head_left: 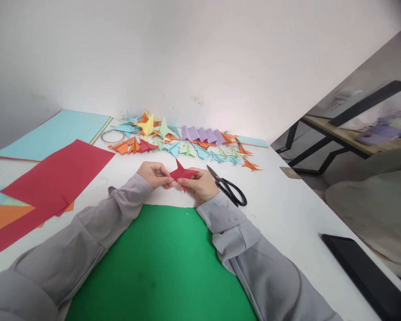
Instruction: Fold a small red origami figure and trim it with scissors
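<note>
Between my two hands is a red folded paper star (182, 172), one point sticking up and another pointing right. My left hand (155, 174) pinches its left edge with thumb and fingers. On the other side, my right hand (200, 183) grips the star, the thumb lying across its front and the fingers behind it, partly hidden. The paper is held a little above the white table (169, 199), just past the far edge of a green sheet (160, 258). Black-handled scissors (232, 189) lie right beside my right hand.
Folded paper stars and birds (149, 126) in several colours line the wall, with a purple pleated strip (202, 134) among them. A tape roll (112, 136), red paper (62, 174) and blue sheets (56, 133) lie left. A dark tablet-like slab (364, 272) sits at the right edge.
</note>
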Demonstrator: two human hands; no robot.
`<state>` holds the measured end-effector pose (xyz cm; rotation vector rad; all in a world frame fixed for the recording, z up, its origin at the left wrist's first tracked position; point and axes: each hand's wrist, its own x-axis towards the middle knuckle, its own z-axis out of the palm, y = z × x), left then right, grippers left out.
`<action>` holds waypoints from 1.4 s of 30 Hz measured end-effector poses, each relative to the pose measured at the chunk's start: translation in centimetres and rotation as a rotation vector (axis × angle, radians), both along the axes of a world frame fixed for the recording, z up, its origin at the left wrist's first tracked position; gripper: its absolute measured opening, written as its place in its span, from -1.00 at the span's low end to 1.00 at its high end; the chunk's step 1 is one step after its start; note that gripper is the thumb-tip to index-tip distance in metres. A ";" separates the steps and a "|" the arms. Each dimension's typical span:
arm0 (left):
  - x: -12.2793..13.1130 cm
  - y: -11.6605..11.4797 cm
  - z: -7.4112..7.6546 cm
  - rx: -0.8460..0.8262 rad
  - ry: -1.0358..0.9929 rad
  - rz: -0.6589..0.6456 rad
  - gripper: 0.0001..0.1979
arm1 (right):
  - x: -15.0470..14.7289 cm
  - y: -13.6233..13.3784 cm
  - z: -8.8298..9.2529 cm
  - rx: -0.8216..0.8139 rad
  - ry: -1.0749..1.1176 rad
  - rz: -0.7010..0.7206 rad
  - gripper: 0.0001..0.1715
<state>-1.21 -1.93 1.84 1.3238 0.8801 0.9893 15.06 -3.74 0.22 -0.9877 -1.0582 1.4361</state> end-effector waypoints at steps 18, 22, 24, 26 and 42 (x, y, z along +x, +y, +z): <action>-0.1 0.5 0.1 -0.106 0.001 -0.015 -0.71 | -0.3 -0.4 0.6 0.012 -0.041 0.006 -0.68; -0.1 0.6 0.2 -0.131 0.008 -0.019 -0.68 | -0.2 -0.4 0.7 -0.006 -0.065 0.001 -0.68; -0.1 0.7 0.3 -0.145 0.012 -0.014 -0.68 | -0.2 -0.4 0.8 -0.011 -0.064 -0.001 -0.67; 0.0 0.7 0.4 -0.161 0.020 -0.013 -0.67 | -0.2 -0.4 0.8 -0.013 -0.060 -0.007 -0.68; -0.1 1.0 0.2 -0.203 0.003 -0.024 -0.66 | 0.0 -0.2 0.4 -0.036 -0.028 -0.003 -0.66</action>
